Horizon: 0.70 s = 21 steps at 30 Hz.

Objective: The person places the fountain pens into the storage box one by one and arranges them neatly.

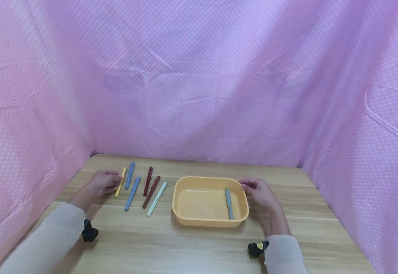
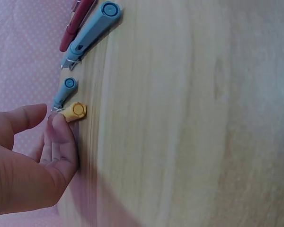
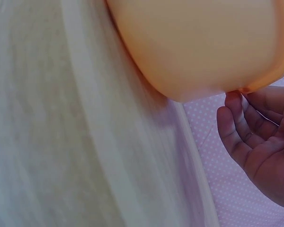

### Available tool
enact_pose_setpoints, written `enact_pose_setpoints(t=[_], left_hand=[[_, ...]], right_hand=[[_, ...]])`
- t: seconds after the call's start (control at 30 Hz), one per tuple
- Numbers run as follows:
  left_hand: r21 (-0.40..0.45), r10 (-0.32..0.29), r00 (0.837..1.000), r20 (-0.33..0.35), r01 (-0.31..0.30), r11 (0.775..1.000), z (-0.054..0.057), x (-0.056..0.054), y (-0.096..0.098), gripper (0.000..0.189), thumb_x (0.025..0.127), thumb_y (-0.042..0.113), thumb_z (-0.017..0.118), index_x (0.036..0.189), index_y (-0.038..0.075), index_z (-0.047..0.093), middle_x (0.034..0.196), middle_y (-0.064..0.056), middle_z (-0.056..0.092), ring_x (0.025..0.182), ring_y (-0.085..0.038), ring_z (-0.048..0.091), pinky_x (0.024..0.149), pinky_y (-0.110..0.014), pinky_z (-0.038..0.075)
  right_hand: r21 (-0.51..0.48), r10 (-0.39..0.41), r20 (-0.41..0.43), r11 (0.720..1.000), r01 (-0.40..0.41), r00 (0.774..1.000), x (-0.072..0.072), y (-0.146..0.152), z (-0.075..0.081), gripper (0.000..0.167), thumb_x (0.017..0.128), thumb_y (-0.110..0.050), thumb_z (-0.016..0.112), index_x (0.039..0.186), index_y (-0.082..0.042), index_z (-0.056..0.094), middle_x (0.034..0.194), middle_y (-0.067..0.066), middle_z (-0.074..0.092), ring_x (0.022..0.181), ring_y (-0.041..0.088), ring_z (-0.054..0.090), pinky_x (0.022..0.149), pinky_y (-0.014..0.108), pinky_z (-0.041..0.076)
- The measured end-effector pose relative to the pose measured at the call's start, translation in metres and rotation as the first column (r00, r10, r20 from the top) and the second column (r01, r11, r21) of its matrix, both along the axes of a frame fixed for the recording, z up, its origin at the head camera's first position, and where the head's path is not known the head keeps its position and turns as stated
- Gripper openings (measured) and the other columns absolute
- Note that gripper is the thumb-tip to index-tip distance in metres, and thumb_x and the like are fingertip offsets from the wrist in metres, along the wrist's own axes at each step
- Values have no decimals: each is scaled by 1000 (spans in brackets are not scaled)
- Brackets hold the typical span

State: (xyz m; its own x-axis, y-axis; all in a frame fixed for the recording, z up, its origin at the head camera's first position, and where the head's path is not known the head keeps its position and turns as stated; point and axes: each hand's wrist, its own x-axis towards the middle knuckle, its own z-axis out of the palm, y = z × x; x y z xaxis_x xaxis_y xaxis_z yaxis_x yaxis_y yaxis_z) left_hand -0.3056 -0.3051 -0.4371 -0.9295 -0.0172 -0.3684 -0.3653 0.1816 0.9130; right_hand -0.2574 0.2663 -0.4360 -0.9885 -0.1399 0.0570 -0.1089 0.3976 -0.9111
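Observation:
My left hand [image 1: 102, 182] is beside the yellow pen [image 1: 120, 182] at the left end of the pens, fingertips right at it. In the left wrist view the thumb stands apart from the fingers, and the index fingertip overlaps the yellow pen [image 2: 76, 110]. My right hand [image 1: 258, 192] holds the right rim of a yellow plastic basin [image 1: 210, 223], fingers bent against its outer wall. In the right wrist view, fingertips of the right hand [image 3: 265, 142] meet the basin [image 3: 203, 47] just under its rim. One grey-blue pen [image 1: 229, 203] lies inside the basin, near its right side.
Between the left hand and the basin lie two blue pens [image 1: 132, 194], two dark red pens [image 1: 151, 191] and a pale mint pen [image 1: 156, 199]. Pink dotted cloth [image 1: 199, 95] hangs around the back and sides of the wooden table [image 1: 171, 247].

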Motion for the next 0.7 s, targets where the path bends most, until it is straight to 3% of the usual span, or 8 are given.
enact_pose_setpoints(t=[0.37,0.7], left_hand=[[-108,5,1000,-26,-7,994,-2,2,3,63,94,1,69,145,-14,35,89,2,65,77,-8,62,70,-24,62],[-239,10,1000,-11,-13,971,-5,-1,7,63,91,6,75,140,-11,40,96,-7,63,80,-13,63,71,-26,62]], right_hand=[[-7,5,-1,1000,-5,1000,0,-1,1,26,104,-5,58,122,11,65,113,23,71,99,25,70,80,26,63],[-12,-5,9,1000,5,1000,1,-1,1,26,104,-7,59,123,10,66,115,23,71,101,26,70,82,27,62]])
